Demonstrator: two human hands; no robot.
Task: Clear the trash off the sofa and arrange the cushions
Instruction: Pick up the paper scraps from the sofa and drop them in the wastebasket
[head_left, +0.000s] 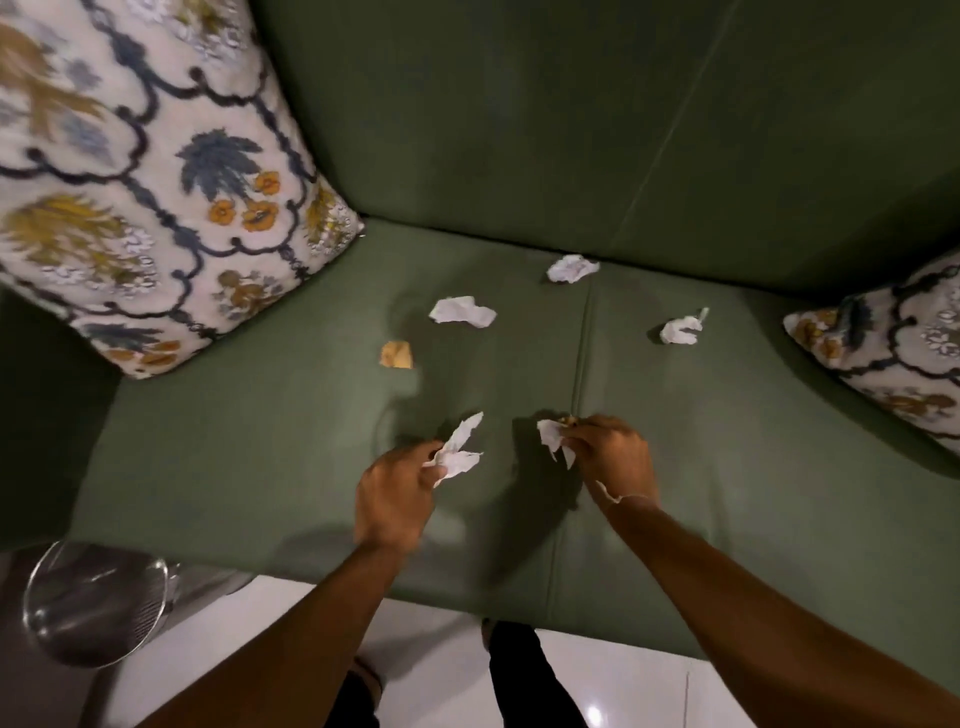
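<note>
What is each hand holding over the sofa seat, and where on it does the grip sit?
The left hand pinches a white paper scrap at its lower end. The right hand clutches crumpled white paper by its right side.

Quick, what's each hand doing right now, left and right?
Left hand: closed on a white paper scrap.
Right hand: closed on crumpled white paper.

Green sofa (260, 441): paper scraps (461, 310), cushions (156, 182)

Glossy white floor (249, 670) (light glare)
</note>
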